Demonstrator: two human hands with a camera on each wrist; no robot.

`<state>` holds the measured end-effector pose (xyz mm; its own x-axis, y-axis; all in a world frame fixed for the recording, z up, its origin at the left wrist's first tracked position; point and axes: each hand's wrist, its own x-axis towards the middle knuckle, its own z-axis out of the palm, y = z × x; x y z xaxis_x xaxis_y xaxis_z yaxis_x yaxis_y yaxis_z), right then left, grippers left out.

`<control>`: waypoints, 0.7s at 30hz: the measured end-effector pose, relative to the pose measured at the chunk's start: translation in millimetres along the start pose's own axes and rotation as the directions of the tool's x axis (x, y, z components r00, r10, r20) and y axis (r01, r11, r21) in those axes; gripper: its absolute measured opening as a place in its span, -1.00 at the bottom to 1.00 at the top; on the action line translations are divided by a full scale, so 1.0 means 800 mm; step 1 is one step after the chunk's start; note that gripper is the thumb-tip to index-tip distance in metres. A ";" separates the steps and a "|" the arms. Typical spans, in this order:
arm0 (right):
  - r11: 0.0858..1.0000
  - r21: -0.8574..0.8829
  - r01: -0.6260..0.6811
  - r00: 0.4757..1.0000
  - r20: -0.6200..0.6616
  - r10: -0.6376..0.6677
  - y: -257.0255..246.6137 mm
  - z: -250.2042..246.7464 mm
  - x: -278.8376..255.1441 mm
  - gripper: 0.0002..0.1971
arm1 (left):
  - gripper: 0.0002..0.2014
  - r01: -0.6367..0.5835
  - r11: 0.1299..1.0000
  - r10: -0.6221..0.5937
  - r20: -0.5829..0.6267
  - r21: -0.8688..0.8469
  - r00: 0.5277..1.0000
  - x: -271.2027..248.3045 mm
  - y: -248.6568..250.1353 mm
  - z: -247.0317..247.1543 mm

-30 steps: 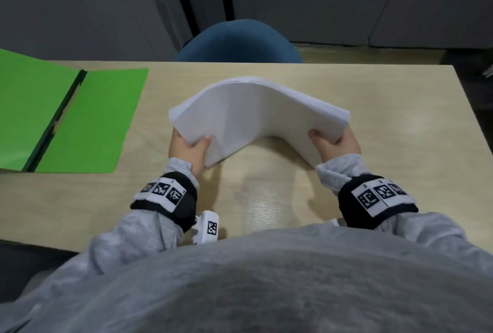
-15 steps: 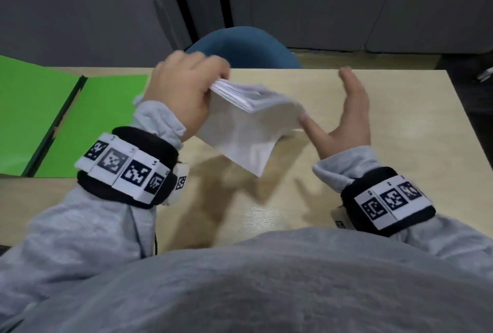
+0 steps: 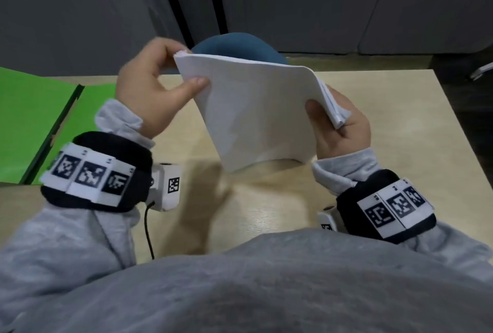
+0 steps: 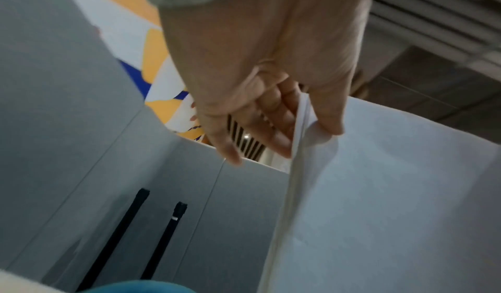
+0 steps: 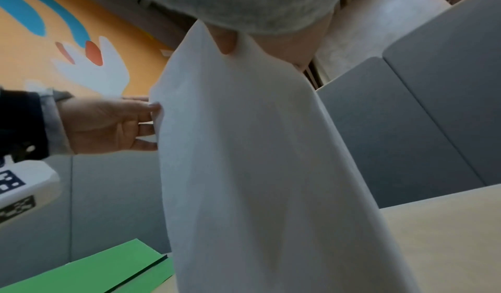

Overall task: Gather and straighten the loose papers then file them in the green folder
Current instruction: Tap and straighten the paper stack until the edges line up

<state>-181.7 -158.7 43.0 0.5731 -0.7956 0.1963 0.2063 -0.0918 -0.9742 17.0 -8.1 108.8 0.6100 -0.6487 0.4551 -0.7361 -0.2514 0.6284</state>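
two hands [image 3: 149, 87] [image 3: 344, 130] around upright paper stack [image 3: 256, 114]

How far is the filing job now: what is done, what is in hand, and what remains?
Done: the papers are gathered into one stack. In hand: the left hand pinches its top corner and the right hand grips its side, holding it upright over the table; edges look uneven. Left: square it and file it in the open folder, which holds no paper.

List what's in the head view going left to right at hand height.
green folder → left hand → stack of papers → right hand → bare end of the table
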 end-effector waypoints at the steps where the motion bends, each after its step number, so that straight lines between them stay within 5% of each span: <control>1: 0.997 -0.044 0.070 0.997 -0.012 -0.070 -0.001 -0.004 -0.001 -0.71 | -0.80 0.084 0.985 -0.078 0.044 -0.153 0.996 -0.001 -0.006 0.000; 6: 0.987 -0.110 0.121 0.991 -0.045 -0.126 -0.006 0.000 0.003 -0.80 | -0.85 0.145 0.870 -0.110 0.101 -0.471 0.989 -0.007 -0.012 0.005; 8: 0.988 -0.103 0.111 0.989 -0.090 -0.121 -0.004 -0.003 0.006 -0.87 | -0.80 0.118 0.877 -0.095 0.073 -0.466 0.993 -0.007 -0.010 0.006; 16: 0.961 -0.009 0.276 0.960 -0.040 -0.277 -0.014 0.012 -0.009 -0.55 | -0.67 0.015 0.939 -0.028 -0.031 -0.343 0.999 -0.007 0.002 0.014; 21: 0.971 -0.077 0.225 0.972 -0.053 -0.229 -0.006 0.009 -0.003 -0.64 | -0.69 0.178 0.821 -0.135 0.118 -0.542 0.984 -0.016 -0.013 0.026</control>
<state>-178.1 -152.4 47.8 0.4677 -0.7839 0.4084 0.2684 -0.3143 -0.9106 11.0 -12.2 83.1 0.6651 -0.6890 0.2880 -0.3368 0.0675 0.9392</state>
